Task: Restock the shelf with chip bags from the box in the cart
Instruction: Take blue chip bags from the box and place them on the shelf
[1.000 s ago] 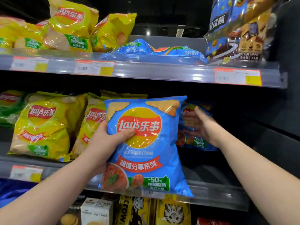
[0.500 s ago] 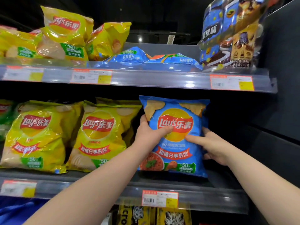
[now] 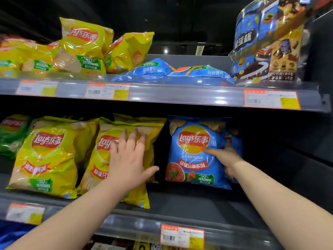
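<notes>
A blue Lay's chip bag [image 3: 192,154] stands upright on the middle shelf [image 3: 189,204], right of the yellow bags. My right hand [image 3: 225,159] grips its right edge, thumb across the front and fingers behind it. Just behind, a second blue bag [image 3: 234,141] peeks out on the right. My left hand [image 3: 129,159] lies flat with spread fingers on the front of a yellow Lay's bag [image 3: 95,165] next to the blue one. The box and the cart are out of view.
Another yellow bag [image 3: 46,156] and a green bag [image 3: 10,134] stand further left. The upper shelf [image 3: 180,94] holds yellow bags, flat blue bags [image 3: 149,71] and a large snack pack [image 3: 266,44]. A dark side panel closes the right end.
The blue bag went from in front of the shelf to standing on it. My left hand let go of it and moved left onto the yellow bag. My right hand stays on the blue bag.
</notes>
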`<control>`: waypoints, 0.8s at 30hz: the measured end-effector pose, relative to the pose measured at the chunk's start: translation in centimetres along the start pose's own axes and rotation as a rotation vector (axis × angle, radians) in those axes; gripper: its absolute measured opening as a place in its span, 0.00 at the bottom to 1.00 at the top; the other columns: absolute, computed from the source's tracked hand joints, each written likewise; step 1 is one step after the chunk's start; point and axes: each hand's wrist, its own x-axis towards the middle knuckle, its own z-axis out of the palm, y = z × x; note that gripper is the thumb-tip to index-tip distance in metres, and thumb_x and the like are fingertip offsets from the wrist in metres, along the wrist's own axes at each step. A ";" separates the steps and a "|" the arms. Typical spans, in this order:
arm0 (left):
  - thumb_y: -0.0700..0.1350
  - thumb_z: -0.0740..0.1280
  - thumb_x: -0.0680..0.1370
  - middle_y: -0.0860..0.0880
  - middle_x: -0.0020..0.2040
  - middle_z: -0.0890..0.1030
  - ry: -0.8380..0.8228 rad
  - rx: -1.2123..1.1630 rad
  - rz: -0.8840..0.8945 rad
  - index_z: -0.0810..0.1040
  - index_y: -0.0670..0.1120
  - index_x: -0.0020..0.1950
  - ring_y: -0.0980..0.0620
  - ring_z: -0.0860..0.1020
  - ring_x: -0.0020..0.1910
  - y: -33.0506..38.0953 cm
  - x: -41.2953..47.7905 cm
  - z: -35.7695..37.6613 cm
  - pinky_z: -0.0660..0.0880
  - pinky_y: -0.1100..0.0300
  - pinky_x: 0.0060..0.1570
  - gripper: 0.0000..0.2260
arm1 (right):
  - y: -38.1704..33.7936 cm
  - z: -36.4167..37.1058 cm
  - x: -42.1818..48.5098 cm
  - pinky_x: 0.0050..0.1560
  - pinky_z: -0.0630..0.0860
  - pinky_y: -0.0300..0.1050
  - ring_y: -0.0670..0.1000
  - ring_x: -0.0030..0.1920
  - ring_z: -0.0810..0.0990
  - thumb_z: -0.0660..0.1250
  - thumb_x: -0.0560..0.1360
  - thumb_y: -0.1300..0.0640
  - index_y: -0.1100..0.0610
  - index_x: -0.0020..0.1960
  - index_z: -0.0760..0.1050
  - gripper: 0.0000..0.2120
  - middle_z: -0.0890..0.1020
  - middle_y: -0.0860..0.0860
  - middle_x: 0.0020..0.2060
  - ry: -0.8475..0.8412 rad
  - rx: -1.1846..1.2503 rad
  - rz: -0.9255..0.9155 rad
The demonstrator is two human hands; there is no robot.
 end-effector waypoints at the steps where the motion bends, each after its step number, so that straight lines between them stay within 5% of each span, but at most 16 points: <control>1: 0.68 0.74 0.56 0.37 0.65 0.76 -0.062 0.013 -0.016 0.74 0.41 0.66 0.30 0.72 0.64 -0.7 -0.3 0.2 0.73 0.34 0.51 0.46 | 0.3 0.3 0.6 0.52 0.80 0.60 0.59 0.50 0.84 0.79 0.63 0.59 0.59 0.64 0.71 0.32 0.83 0.57 0.54 -0.013 0.004 0.001; 5: 0.70 0.74 0.54 0.39 0.70 0.72 -0.185 -0.015 -0.054 0.63 0.43 0.73 0.31 0.71 0.66 -2.4 -1.0 0.9 0.74 0.32 0.51 0.55 | 0.7 2.1 2.2 0.52 0.80 0.59 0.59 0.52 0.82 0.79 0.64 0.58 0.58 0.66 0.69 0.33 0.81 0.57 0.57 -0.030 0.009 0.017; 7: 0.71 0.69 0.61 0.42 0.78 0.58 -0.230 -0.046 -0.060 0.48 0.46 0.79 0.34 0.59 0.74 -2.5 -0.9 0.8 0.67 0.34 0.64 0.56 | 0.5 2.9 2.4 0.43 0.80 0.50 0.57 0.51 0.81 0.77 0.67 0.59 0.58 0.62 0.71 0.26 0.81 0.55 0.54 -0.041 -0.014 0.026; 10: 0.71 0.61 0.69 0.49 0.79 0.37 -0.278 -0.008 -0.074 0.25 0.51 0.68 0.42 0.40 0.78 -2.2 -0.7 0.5 0.50 0.43 0.74 0.50 | 0.8 3.2 2.9 0.33 0.70 0.42 0.55 0.48 0.78 0.74 0.70 0.59 0.54 0.57 0.71 0.19 0.79 0.54 0.51 -0.075 -0.069 0.040; 13: 0.72 0.63 0.67 0.46 0.79 0.42 -0.270 0.009 -0.071 0.28 0.51 0.71 0.39 0.45 0.78 -2.1 -0.7 0.5 0.53 0.41 0.73 0.53 | 1.2 3.4 3.8 0.42 0.76 0.47 0.57 0.53 0.80 0.75 0.69 0.59 0.54 0.58 0.72 0.20 0.80 0.54 0.52 -0.077 -0.160 0.028; 15: 0.73 0.71 0.57 0.42 0.75 0.64 -0.290 0.019 -0.032 0.49 0.45 0.78 0.34 0.66 0.71 -2.3 -0.3 0.7 0.71 0.35 0.60 0.60 | 1.6 3.6 4.4 0.54 0.78 0.55 0.59 0.54 0.81 0.77 0.66 0.56 0.55 0.58 0.74 0.22 0.82 0.55 0.55 -0.043 -0.248 0.024; 17: 0.73 0.73 0.50 0.41 0.68 0.75 -0.244 0.023 -0.017 0.61 0.44 0.73 0.34 0.75 0.63 -2.9 -0.2 1.5 0.77 0.36 0.49 0.58 | 2.6 3.5 6.0 0.57 0.78 0.58 0.59 0.54 0.81 0.79 0.62 0.51 0.56 0.60 0.75 0.29 0.82 0.57 0.56 0.007 -0.314 0.006; 19: 0.73 0.72 0.53 0.41 0.71 0.71 -0.276 0.012 -0.022 0.58 0.45 0.75 0.34 0.72 0.66 -2.7 -0.1 1.3 0.75 0.35 0.53 0.58 | 3.1 3.4 7.2 0.56 0.78 0.57 0.60 0.54 0.81 0.80 0.60 0.49 0.57 0.61 0.74 0.33 0.82 0.56 0.56 0.053 -0.350 -0.019; 22: 0.71 0.65 0.67 0.46 0.80 0.46 -0.293 0.003 -0.036 0.36 0.50 0.78 0.39 0.46 0.78 -2.3 -0.1 1.0 0.54 0.38 0.72 0.53 | 1.0 4.1 4.4 0.56 0.77 0.51 0.60 0.57 0.80 0.80 0.62 0.52 0.60 0.62 0.72 0.33 0.80 0.58 0.58 0.129 -0.412 -0.067; 24: 0.70 0.62 0.70 0.49 0.79 0.40 -0.335 -0.003 -0.051 0.34 0.51 0.77 0.41 0.41 0.78 -2.2 -0.2 0.5 0.49 0.40 0.73 0.50 | 0.2 4.2 3.3 0.58 0.75 0.50 0.61 0.61 0.77 0.78 0.65 0.53 0.62 0.64 0.69 0.33 0.77 0.59 0.61 0.168 -0.492 -0.095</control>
